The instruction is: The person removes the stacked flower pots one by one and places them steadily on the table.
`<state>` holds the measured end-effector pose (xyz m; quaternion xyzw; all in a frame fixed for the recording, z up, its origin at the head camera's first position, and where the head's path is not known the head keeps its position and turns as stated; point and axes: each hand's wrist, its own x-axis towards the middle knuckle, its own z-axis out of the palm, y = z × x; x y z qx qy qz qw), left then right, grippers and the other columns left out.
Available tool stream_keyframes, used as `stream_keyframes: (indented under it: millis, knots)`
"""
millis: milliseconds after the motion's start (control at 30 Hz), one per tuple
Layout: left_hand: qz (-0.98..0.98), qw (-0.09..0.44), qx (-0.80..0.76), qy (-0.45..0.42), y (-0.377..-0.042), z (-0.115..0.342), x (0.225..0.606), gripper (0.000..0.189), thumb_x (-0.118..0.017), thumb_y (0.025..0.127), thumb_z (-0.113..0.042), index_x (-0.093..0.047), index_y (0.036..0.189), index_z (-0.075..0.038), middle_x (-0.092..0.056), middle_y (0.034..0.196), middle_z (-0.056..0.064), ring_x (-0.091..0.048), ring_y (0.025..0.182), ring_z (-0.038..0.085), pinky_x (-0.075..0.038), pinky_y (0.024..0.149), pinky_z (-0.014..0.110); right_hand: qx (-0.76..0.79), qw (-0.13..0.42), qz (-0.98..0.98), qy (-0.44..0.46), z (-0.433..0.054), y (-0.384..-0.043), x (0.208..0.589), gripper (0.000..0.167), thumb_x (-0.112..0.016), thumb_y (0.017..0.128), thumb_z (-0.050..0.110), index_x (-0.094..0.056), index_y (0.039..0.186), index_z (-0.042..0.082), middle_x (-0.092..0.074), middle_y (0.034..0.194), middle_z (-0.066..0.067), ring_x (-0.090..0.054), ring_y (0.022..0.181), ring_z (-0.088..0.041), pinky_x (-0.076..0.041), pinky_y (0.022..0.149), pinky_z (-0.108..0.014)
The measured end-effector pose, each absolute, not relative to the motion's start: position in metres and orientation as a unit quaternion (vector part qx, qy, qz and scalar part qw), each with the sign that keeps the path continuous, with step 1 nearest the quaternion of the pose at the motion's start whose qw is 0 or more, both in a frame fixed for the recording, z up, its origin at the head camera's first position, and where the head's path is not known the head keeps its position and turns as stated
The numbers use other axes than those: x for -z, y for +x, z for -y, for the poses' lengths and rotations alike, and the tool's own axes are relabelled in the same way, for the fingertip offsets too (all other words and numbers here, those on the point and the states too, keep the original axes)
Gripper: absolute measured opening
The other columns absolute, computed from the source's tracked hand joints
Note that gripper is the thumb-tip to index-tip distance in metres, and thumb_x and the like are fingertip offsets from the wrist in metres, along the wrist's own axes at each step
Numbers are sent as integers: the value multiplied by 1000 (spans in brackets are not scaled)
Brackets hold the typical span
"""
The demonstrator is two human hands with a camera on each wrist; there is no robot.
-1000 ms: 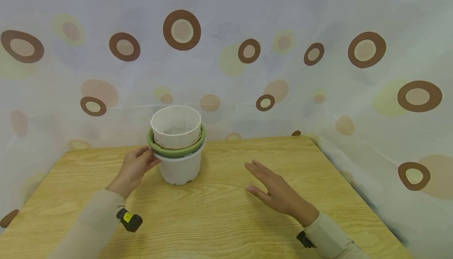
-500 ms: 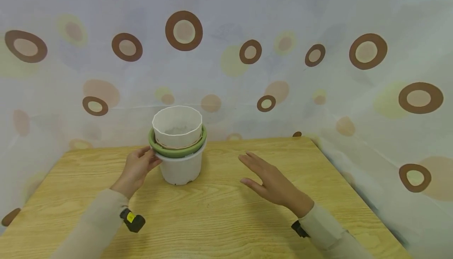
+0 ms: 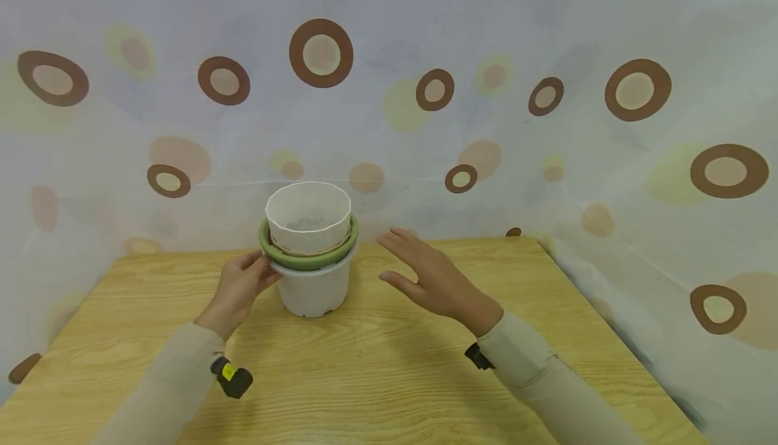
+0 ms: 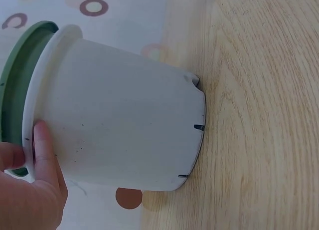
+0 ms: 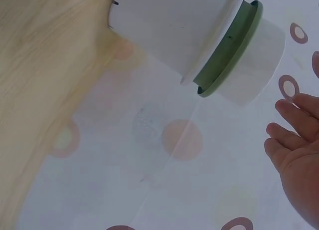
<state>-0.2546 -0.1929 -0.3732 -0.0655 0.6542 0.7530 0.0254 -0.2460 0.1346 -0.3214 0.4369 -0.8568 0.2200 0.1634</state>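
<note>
A person's left hand [image 3: 240,284] pinches the rim of a white outer flowerpot [image 3: 313,294] standing upright on a wood-grain table [image 3: 389,377]. Nested inside that flowerpot are a green-rimmed pot [image 3: 304,261] and, topmost, a white pot with a faceted rim [image 3: 311,238]. Right of the flowerpot, near but apart, the right hand [image 3: 434,279] holds nothing, fingers extended. Nearer the camera than the flowerpot, a yellow label [image 3: 228,371] marks the left wrist's black device [image 3: 240,383], its print too small to read.

Left hand [image 3: 238,286] grips nested round white-and-green plastic pots [image 3: 310,263], left of centre. Right hand [image 3: 436,281] hovers right of centre.
</note>
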Motion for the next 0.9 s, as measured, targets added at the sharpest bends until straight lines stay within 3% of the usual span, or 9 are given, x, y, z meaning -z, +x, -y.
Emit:
stream_keyframes:
  millis: [200,433,667,900]
  knots:
    - [-649,22,-757,-69,-256,193,375,55,-42,103,-19,-21,148,6,-40,133,16,-58,89,-2,-51,94,15,-240,177,837,460,-109,-255,318,55,-62,95,26,-44,143,7,-46,144,-14,-33,140,-29,-32,116,-50]
    - [-649,26,-757,-75,-256,194,374,56,-41,104,-18,-20,149,5,-37,138,18,-58,90,-2,-51,94,15,-227,200,820,486,-84,-266,314,56,-66,93,24,-46,141,4,-48,142,-14,-37,137,-30,-35,116,-41]
    - [-648,31,-757,-78,-254,196,372,55,-40,104,-15,-18,149,5,-34,142,21,-58,89,-1,-51,94,15,-224,215,811,496,-69,-276,311,51,-66,92,21,-51,136,2,-52,138,-15,-39,136,-30,-38,113,-43]
    - [-643,32,-760,-89,-257,197,372,57,-43,102,-14,-17,151,2,-37,139,22,-59,89,1,-52,93,17,-213,200,829,477,-58,-286,310,48,-63,94,21,-50,138,5,-49,140,-16,-42,134,-30,-42,111,-45]
